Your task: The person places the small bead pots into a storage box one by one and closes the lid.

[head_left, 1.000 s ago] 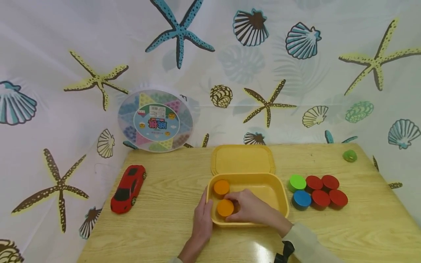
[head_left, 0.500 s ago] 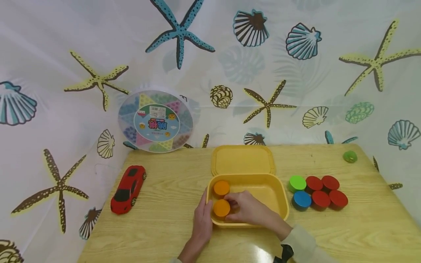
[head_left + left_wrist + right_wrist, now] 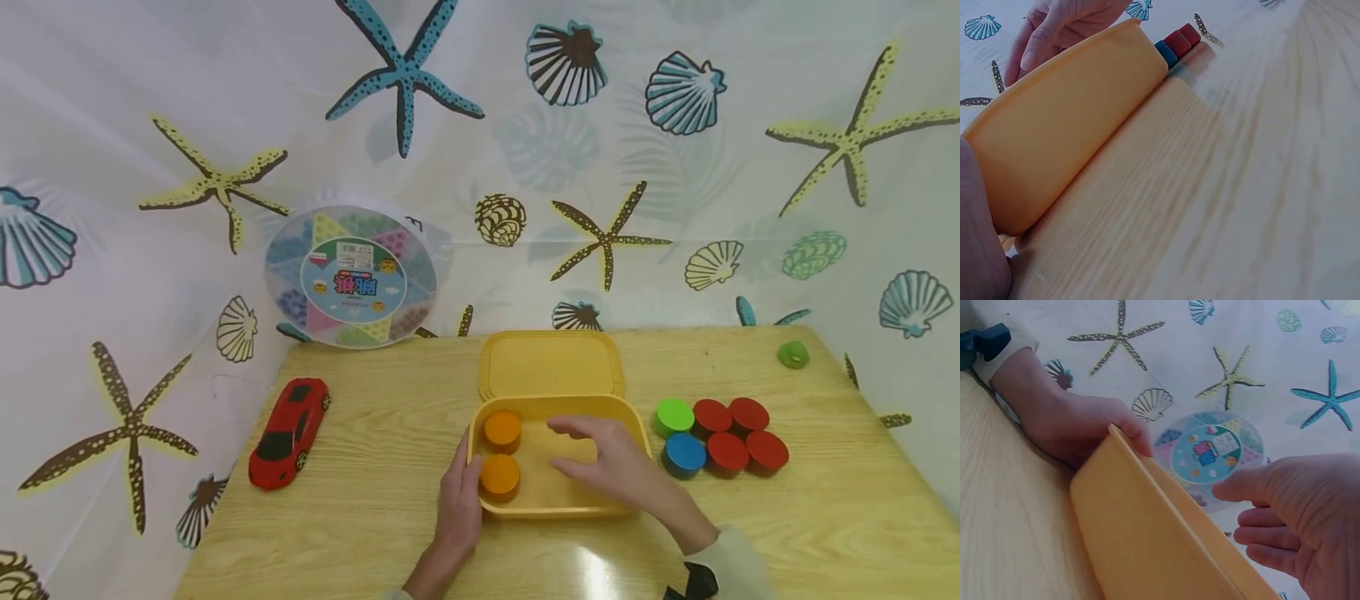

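Observation:
A yellow plastic box (image 3: 566, 510) stands on the table without its lid. Two orange discs, the far one (image 3: 502, 432) and the near one (image 3: 499, 477), lie one behind the other along its left inner wall. My left hand (image 3: 459, 508) grips the box's left end, its thumb over the rim in the right wrist view. Above the middle and right of the box hovers my right hand (image 3: 618, 462), thumb and fingers spread apart with nothing between them. From the left wrist, the box wall (image 3: 1079, 119) hides the discs.
Right of the box sit a green disc (image 3: 674, 417), a blue disc (image 3: 684, 455) and several red discs (image 3: 727, 452). The yellow lid (image 3: 551, 365) lies behind the box. A red toy car (image 3: 289, 433) is at left; a round game box (image 3: 351, 277) leans on the backdrop. A small green object (image 3: 792, 354) lies far right.
My right hand slid the near orange disc left against the box wall, then let go of it and drew back to the right with fingers spread. The left hand stays on the box.

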`<state>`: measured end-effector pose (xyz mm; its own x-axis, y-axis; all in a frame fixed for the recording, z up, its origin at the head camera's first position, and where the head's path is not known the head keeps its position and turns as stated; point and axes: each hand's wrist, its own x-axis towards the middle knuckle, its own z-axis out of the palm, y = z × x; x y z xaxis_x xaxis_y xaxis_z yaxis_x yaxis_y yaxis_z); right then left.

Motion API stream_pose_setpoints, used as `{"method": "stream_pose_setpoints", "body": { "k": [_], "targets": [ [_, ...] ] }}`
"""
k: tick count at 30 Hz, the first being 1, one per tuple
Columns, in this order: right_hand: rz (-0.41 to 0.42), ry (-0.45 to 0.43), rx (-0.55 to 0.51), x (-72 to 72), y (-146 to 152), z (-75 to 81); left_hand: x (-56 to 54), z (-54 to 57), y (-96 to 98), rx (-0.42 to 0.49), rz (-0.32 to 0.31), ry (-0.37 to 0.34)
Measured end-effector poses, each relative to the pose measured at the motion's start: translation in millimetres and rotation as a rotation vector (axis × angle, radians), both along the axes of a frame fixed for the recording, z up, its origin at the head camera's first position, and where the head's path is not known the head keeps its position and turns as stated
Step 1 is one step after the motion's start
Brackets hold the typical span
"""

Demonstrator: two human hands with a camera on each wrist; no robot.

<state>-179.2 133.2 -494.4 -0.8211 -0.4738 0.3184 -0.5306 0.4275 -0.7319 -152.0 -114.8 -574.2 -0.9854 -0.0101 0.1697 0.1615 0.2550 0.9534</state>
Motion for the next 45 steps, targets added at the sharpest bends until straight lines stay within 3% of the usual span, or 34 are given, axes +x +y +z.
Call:
{"method": "stream_pose_setpoints", "body": {
  "k": [10, 26, 32, 36, 40, 45],
  "targets": [
    [-0.205, 0.115, -0.007, 2.6, 55, 2.8, -0.1, -0.6, 1.7, 0.007, -0.001, -0.012],
    [-0.511, 0.145, 0.0, 3.0, 156, -1.9, 0.0, -0.8, 1.6, -0.007, 0.014, -0.02],
    [-0.591, 0.094, 0.032, 0.5, 183, -5.2, -1.8, -0.7, -0.8, -0.018, 0.026, -0.002],
    [-0.684, 0.058, 0.017, -2.0, 200, -16.4, -3.1, -1.3, -1.5, -0.006, 0.023, 0.0],
    [-0.758, -0.082, -0.001, 0.5, 212, -33.1, -2.6, -2.3, -1.5, -0.002, 0.021, -0.01],
    [-0.723, -0.206, 0.007, 1.9, 221, -47.7, -1.7, -3.0, -1.7, -0.009, 0.027, -0.021]
  ]
}}
